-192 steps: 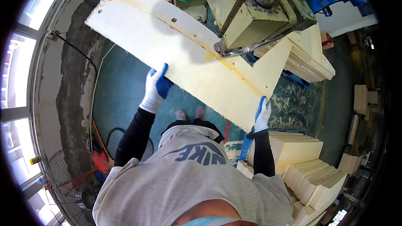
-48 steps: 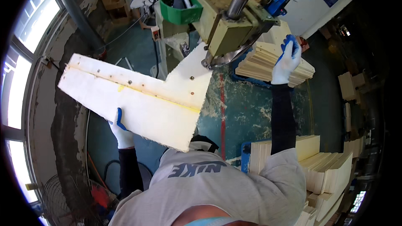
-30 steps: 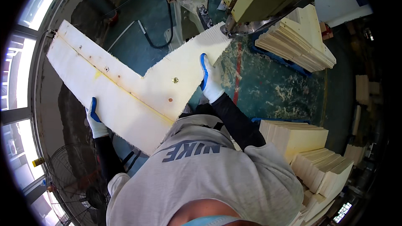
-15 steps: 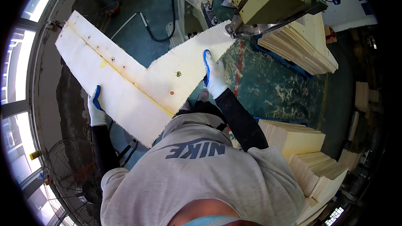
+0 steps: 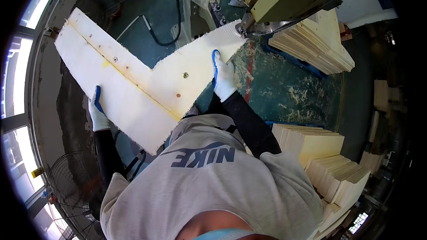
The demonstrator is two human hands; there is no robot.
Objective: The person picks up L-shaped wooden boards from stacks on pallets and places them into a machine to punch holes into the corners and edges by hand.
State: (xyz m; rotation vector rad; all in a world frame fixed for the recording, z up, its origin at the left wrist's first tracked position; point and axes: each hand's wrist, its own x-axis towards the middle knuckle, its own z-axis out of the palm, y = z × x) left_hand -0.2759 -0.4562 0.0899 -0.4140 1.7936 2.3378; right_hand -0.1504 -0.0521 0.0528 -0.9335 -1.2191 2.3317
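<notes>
Both hands wear white gloves with blue palms and hold one large V-shaped plywood panel [image 5: 129, 89] with rough, frayed edges. A thin yellow line runs along its left leg, and a few knots and small holes dot the surface. My left hand [image 5: 98, 110] is closed on the outer left edge, thumb on top, fingers hidden beneath. My right hand [image 5: 223, 76] grips the right leg's near edge, thumb on top, its other fingers mostly out of sight. The tip of that right leg lies at the metal working head of a green machine [image 5: 284, 0].
A plywood stack [image 5: 311, 40] rests on a blue pallet right of the machine. More board stacks [image 5: 307, 146] stand at my right. A caged fan [image 5: 73, 191] is at the lower left, near the windows. Sawdust lies on the green floor [image 5: 293, 93]. A dark hose [image 5: 173, 31] curves beyond the panel.
The panel, both hands and the surroundings sit slightly further left and up in view. My grip on the panel stays the same, and its right tip is still at the machine head.
</notes>
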